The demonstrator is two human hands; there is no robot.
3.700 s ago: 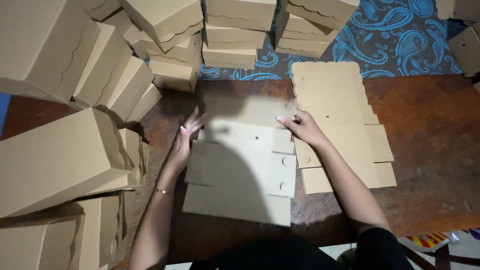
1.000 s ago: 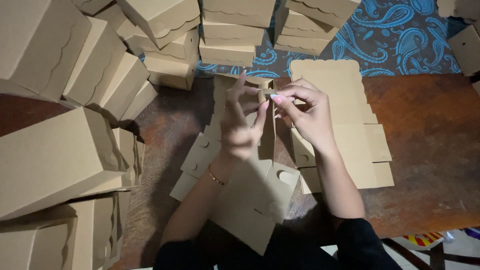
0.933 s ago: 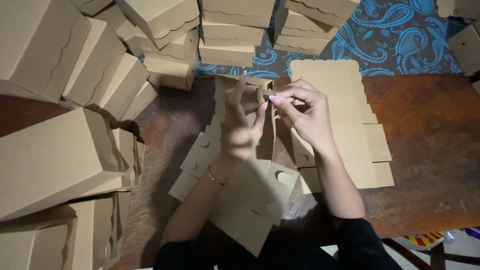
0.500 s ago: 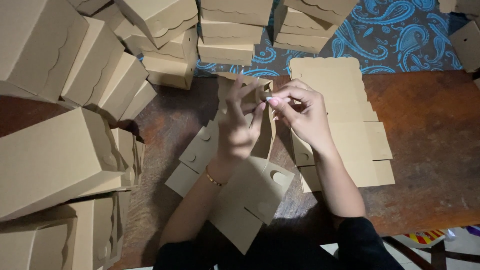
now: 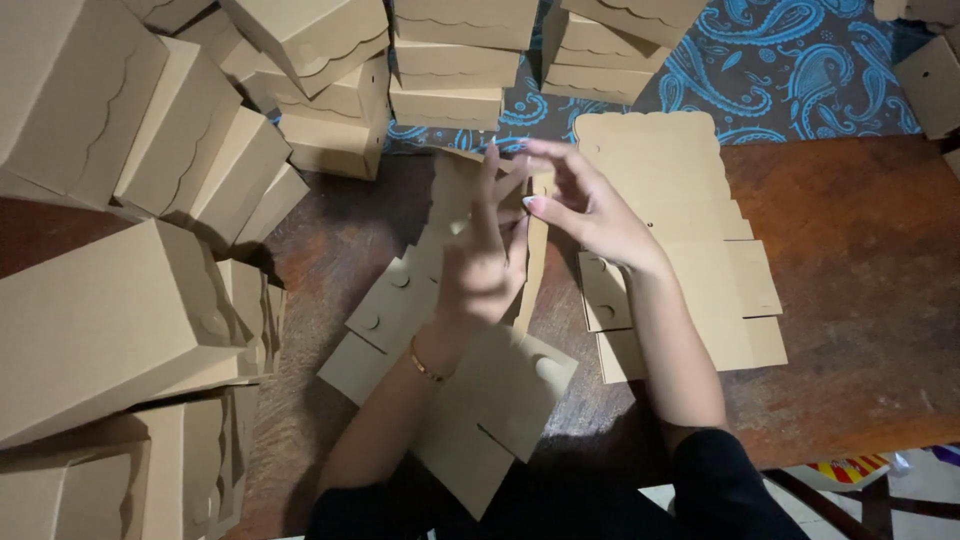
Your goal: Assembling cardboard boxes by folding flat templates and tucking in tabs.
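Note:
A flat brown cardboard box blank (image 5: 480, 400), partly folded up, is lifted at an angle over the dark wooden table (image 5: 860, 300). My left hand (image 5: 482, 262) rests against its raised upper part, fingers spread upward. My right hand (image 5: 585, 205) pinches the blank's top edge next to the left fingers. A gold bracelet (image 5: 425, 365) circles my left wrist. The blank's lower flaps with round tabs hang toward my lap.
A stack of flat box blanks (image 5: 680, 230) lies just right of my hands. Many folded brown boxes (image 5: 110, 320) pile up on the left and along the back (image 5: 450, 60). A blue patterned cloth (image 5: 790, 65) lies behind the table.
The blank lay flat under both hands at first. It has since been lifted and tilted, and its upper panels are being folded together between my fingers.

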